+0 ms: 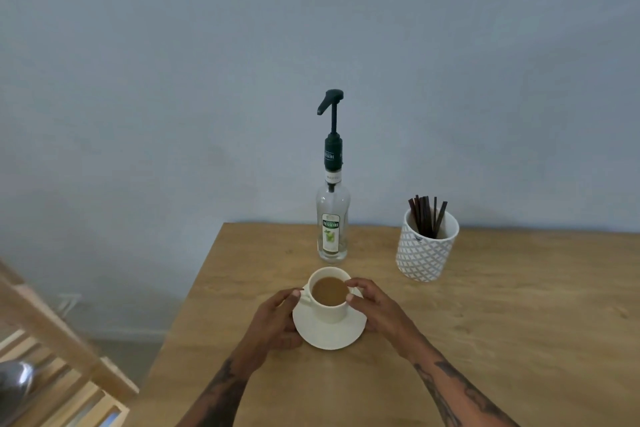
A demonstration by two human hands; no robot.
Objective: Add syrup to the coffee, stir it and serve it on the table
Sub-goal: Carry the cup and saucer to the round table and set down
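A white cup (329, 312) full of light brown coffee stands on a white saucer (329, 334) on the wooden table (485, 322). My left hand (277, 319) holds the saucer's left edge, thumb by the cup's handle. My right hand (375, 305) is on the right side, fingertips touching the cup's rim and wall. Just behind the cup stands a clear glass syrup bottle (332, 222) with a dark pump (330, 104) whose spout points left. Dark stir sticks (427, 215) stand in a white patterned pot (424, 253) to the right of the bottle.
The table's left edge runs diagonally close to the saucer. A pale wooden slatted rack (59, 357) with a shiny metal object (15, 388) on it sits lower left. A grey-blue wall rises behind the table.
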